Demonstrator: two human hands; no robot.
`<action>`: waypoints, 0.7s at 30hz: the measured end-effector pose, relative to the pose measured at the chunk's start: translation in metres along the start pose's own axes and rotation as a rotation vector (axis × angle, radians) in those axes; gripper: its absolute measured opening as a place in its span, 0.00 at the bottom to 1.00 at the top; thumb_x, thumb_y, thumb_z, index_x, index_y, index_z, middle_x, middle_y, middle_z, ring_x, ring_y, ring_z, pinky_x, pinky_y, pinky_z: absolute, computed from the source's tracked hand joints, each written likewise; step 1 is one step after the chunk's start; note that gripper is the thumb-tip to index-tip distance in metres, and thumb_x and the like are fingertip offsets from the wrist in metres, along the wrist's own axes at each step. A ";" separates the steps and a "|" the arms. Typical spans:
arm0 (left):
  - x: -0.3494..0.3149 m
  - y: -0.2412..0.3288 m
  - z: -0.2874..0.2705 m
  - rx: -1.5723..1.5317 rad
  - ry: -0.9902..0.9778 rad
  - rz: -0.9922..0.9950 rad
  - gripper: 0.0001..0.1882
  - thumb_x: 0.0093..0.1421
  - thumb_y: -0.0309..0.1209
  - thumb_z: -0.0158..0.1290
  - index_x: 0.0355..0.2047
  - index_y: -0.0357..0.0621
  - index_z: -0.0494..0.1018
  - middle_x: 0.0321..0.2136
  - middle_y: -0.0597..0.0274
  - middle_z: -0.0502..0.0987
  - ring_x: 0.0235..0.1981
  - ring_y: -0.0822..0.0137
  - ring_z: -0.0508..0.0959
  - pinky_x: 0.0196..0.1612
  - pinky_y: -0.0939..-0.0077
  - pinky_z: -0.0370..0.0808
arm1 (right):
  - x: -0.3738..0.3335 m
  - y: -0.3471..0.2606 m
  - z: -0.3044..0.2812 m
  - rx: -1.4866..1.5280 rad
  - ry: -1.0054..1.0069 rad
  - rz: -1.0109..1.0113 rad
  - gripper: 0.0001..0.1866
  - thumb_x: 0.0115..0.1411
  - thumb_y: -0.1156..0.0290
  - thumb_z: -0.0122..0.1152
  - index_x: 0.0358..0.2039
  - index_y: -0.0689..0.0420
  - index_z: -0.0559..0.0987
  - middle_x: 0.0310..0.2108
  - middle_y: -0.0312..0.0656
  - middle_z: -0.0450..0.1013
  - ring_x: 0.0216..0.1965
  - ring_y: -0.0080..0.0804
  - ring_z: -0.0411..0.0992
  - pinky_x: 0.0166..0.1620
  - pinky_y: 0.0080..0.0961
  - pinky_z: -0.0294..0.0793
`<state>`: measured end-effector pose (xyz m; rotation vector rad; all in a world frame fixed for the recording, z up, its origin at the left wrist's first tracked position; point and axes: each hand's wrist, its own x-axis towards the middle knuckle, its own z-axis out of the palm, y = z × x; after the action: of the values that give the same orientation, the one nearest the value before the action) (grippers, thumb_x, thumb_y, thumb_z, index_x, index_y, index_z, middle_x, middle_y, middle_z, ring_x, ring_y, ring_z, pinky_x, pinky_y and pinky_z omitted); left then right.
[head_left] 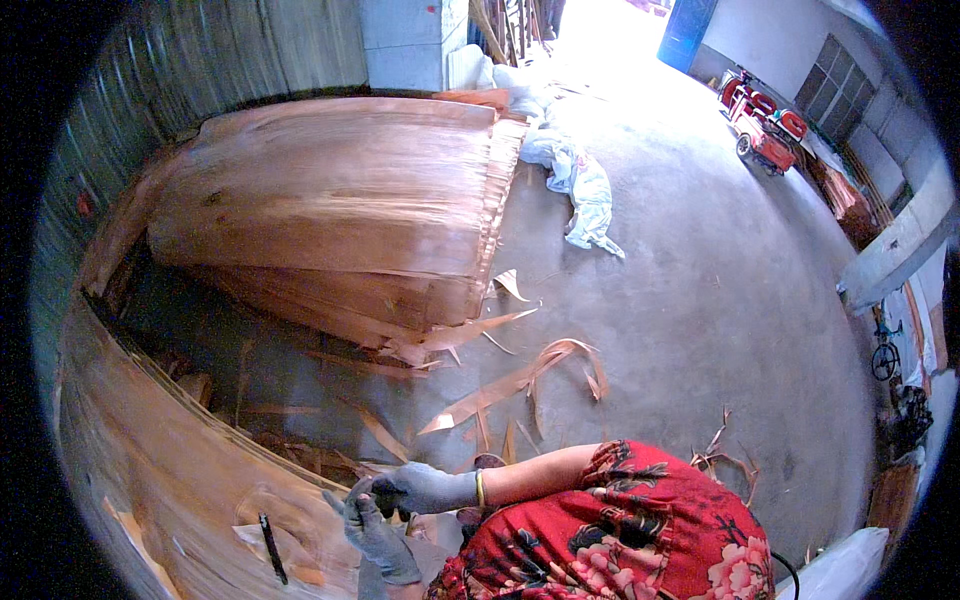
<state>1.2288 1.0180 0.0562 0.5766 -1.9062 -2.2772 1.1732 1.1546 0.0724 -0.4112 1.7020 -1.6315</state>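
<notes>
Both my hands wear grey gloves and meet over the edge of a stack of thin wood veneer sheets at the lower left. My right hand, with a yellow band at its wrist, reaches in from the right with its fingers curled and dark glove palm partly showing. Just below it, my left hand is bent upward, fingertips close to those of the right. Whatever the fingers pinch, if anything, is too small to make out. A slim black stick-like tool lies on the veneer beside a pale patch.
A larger veneer pile with ragged edges lies beyond. Torn veneer strips litter the concrete floor. White sacks lie past the pile. A red three-wheeled vehicle stands far right, near a concrete pillar.
</notes>
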 end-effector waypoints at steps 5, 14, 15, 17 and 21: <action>-0.004 0.000 0.011 0.283 0.051 0.111 0.16 0.61 0.39 0.48 0.34 0.36 0.76 0.39 0.54 0.74 0.55 0.61 0.61 0.55 0.61 0.60 | 0.006 0.020 -0.010 -0.466 0.096 -0.177 0.11 0.58 0.69 0.49 0.41 0.56 0.73 0.27 0.40 0.76 0.27 0.29 0.74 0.28 0.27 0.72; 0.005 -0.009 0.019 0.209 0.271 0.243 0.16 0.61 0.37 0.47 0.35 0.34 0.75 0.44 0.50 0.72 0.55 0.56 0.64 0.54 0.62 0.62 | 0.024 0.014 -0.016 0.239 -0.170 0.030 0.13 0.61 0.62 0.50 0.33 0.60 0.73 0.22 0.36 0.72 0.20 0.23 0.71 0.22 0.21 0.71; 0.009 -0.016 0.008 0.288 0.247 0.289 0.16 0.61 0.37 0.47 0.35 0.34 0.75 0.45 0.49 0.72 0.55 0.56 0.63 0.55 0.62 0.62 | 0.026 0.015 -0.020 0.217 -0.198 0.019 0.13 0.61 0.62 0.50 0.32 0.60 0.73 0.22 0.36 0.71 0.20 0.23 0.71 0.22 0.21 0.71; 0.012 -0.026 -0.003 0.377 0.226 0.339 0.16 0.60 0.37 0.47 0.35 0.35 0.75 0.47 0.48 0.71 0.56 0.56 0.63 0.56 0.61 0.60 | 0.029 0.017 -0.025 0.169 -0.258 -0.002 0.13 0.61 0.62 0.50 0.31 0.60 0.73 0.20 0.36 0.70 0.20 0.23 0.71 0.22 0.22 0.70; 0.011 -0.020 0.002 0.412 0.292 0.447 0.16 0.60 0.38 0.48 0.37 0.35 0.74 0.46 0.48 0.71 0.54 0.56 0.64 0.56 0.61 0.59 | 0.049 0.034 -0.018 0.122 -0.240 -0.109 0.14 0.60 0.62 0.50 0.26 0.61 0.71 0.19 0.37 0.69 0.19 0.24 0.70 0.21 0.24 0.69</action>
<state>1.2206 1.0206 0.0342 0.4339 -2.0979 -1.4594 1.1361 1.1397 0.0248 -0.6219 1.4161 -1.6796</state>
